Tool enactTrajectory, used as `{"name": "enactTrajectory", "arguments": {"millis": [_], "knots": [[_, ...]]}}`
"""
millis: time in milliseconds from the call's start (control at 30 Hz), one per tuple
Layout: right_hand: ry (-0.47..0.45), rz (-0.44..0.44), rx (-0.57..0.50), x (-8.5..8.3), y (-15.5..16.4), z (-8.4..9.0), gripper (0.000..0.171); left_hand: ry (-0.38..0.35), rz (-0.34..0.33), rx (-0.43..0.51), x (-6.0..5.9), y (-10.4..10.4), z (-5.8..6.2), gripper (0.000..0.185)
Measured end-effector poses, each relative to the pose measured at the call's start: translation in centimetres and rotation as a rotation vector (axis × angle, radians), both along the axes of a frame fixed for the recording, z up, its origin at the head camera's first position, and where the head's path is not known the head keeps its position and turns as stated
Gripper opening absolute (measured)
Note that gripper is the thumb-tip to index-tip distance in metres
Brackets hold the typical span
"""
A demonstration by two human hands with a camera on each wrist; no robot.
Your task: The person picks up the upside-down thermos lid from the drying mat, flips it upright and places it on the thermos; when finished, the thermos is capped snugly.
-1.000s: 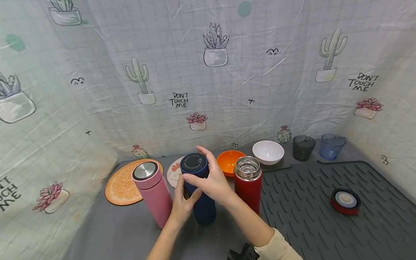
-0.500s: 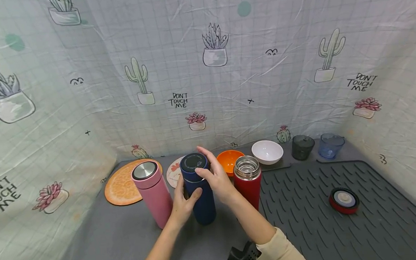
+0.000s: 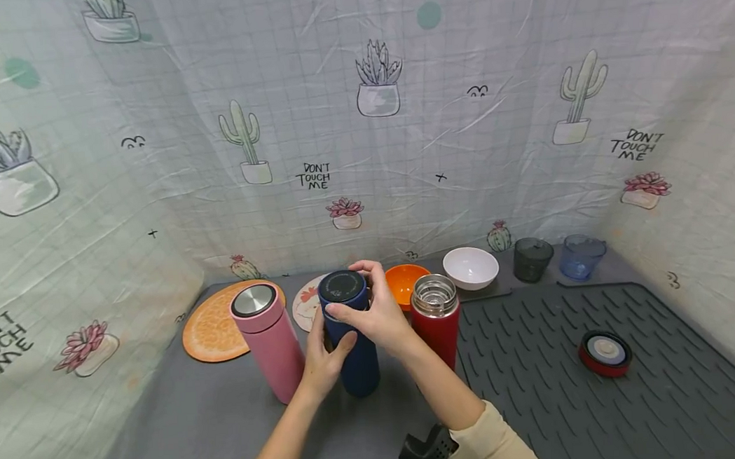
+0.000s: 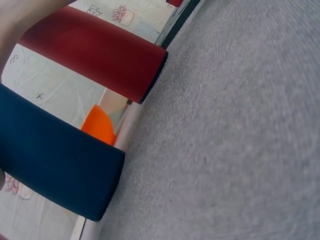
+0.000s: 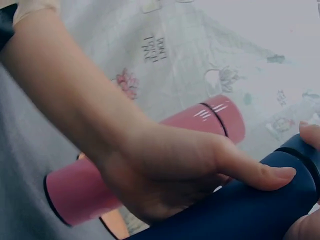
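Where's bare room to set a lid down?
Bare: the mat between the red bottle and red lid; the grey tabletop in front of the orange placemat, left of the pink bottle. Crowded: around the blue bottle, held by left hand and right hand.

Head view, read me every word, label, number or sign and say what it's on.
"DON'T TOUCH ME": on the backdrop, three times, the leftmost slightly cut off.
"x" and "+": small marks on the backdrop.
Blue bottle lid: markings too small to read.
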State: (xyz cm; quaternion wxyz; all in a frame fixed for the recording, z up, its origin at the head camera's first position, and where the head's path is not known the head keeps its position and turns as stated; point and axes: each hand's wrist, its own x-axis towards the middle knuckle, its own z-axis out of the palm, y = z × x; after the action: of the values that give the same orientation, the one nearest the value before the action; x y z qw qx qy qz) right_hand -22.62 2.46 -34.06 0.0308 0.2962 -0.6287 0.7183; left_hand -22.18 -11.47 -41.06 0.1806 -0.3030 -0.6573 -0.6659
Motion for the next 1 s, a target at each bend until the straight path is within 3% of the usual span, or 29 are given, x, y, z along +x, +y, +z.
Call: {"name": "enactTrajectory", "arguments": {"millis": [100, 233, 433, 567, 767, 900, 1000], "knots": [[-0.009, 0.005, 0.01, 0.09, 0.12, 0.06, 0.059, -0.004, -0.009, 0.007, 0.01, 0.1, 0.03, 0.057], [-0.036, 0.056, -0.056, 0.09, 0.13, 0.14, 0.056, 0.006, -0.007, 0.018, 0.0, 0.16, 0.09, 0.056], [-0.003, -0.08, -0.037, 0.17, -0.3, -0.36, 0.061, 0.013, -0.002, 0.009, 0.17, 0.21, 0.17, 0.057], [-0.023, -0.009, -0.038, 0.07, -0.07, -0.26, 0.052, -0.004, 0.001, 0.005, 0.18, 0.21, 0.16, 0.056], [-0.081, -0.045, -0.039, 0.21, -0.19, -0.17, 0.053, 0.01, 0.019, -0.003, 0.17, 0.2, 0.02, 0.055], [-0.061, 0.033, -0.037, 0.21, -0.01, -0.07, 0.057, 0.01, 0.016, 0.002, 0.18, 0.2, 0.1, 0.053], [-0.012, -0.016, -0.031, 0.19, -0.11, -0.09, 0.058, 0.015, 0.016, 0.002, 0.12, 0.2, 0.1, 0.054]]}}
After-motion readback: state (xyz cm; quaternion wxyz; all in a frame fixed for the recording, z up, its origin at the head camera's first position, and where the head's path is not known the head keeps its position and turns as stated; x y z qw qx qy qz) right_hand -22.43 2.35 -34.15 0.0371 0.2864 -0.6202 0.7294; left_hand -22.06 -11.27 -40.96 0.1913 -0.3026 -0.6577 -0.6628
